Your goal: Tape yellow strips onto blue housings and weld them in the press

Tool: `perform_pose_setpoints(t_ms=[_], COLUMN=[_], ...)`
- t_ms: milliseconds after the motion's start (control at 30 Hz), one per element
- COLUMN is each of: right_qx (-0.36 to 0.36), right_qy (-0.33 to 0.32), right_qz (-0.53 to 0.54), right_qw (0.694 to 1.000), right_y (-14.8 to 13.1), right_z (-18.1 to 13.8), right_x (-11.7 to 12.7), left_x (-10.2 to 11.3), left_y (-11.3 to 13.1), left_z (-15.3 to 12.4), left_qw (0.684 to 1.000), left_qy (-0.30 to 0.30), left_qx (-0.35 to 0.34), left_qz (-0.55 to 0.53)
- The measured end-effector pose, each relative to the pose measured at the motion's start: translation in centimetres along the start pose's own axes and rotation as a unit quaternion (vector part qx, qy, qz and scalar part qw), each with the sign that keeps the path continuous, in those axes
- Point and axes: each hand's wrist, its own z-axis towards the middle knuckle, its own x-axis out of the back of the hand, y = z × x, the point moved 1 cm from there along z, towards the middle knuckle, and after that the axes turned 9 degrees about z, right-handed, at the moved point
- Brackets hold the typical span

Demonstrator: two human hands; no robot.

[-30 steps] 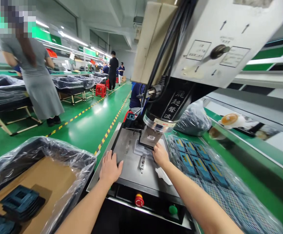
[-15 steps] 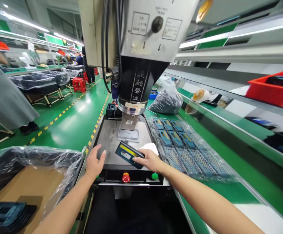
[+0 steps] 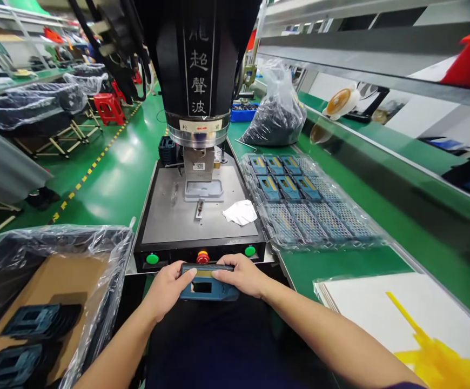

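Note:
A dark blue plastic housing panel (image 3: 219,292) with a rectangular window and a yellowish strip is held level in front of the machine's front edge. My left hand (image 3: 169,289) grips its left end, thumb on top. On its upper right edge, my right hand (image 3: 243,274) is closed, thumb pressing near the strip. Beyond them stands an ultrasonic welding press (image 3: 200,70), its metal horn (image 3: 198,165) above a pale fixture (image 3: 205,190) on the steel plate (image 3: 170,216). A crumpled white cloth (image 3: 241,212) lies on that plate.
Green buttons (image 3: 152,259) and a red emergency stop (image 3: 203,257) line the machine's front. To the right lies a clear tray (image 3: 316,237) with several blue panels. A plastic-lined bin (image 3: 113,259) at left holds stacked panels (image 3: 36,320). White sheets (image 3: 364,292) with yellow strips lie lower right.
The panel has moved from over the steel plate toward my body and turned level. My left hand, empty before, now grips it too. The view has tilted down.

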Motion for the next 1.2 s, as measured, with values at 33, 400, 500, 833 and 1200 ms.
perform_pose_setpoints(t_ms=[33,400,500,833,1200], right_qx=[0.0,0.054,0.102,0.076,0.334], right_qy=[0.003,0.037,0.083,0.094,0.044], right_qz=[0.005,0.047,0.016,-0.008,-0.386], right_qw=[1.0,0.997,0.991,0.993,0.859], right_y=[0.3,3.4,3.9,4.6,2.3], right_z=[-0.1,-0.5,-1.0,-2.3,-5.5], right_x=[-0.2,-2.4,-3.3,-2.7,1.3], left_x=[-0.1,-2.0,-3.2,-2.2,-2.5], left_y=[-0.2,-1.1,-1.0,-1.9,-0.8], left_z=[-0.1,-0.1,-0.3,-0.1,1.9], left_qw=[1.0,0.961,0.921,0.977,0.99], left_qy=[0.001,0.136,0.206,0.13,0.136], left_qx=[0.008,0.025,0.045,0.025,0.035], left_qz=[0.006,0.239,0.327,0.166,0.029])
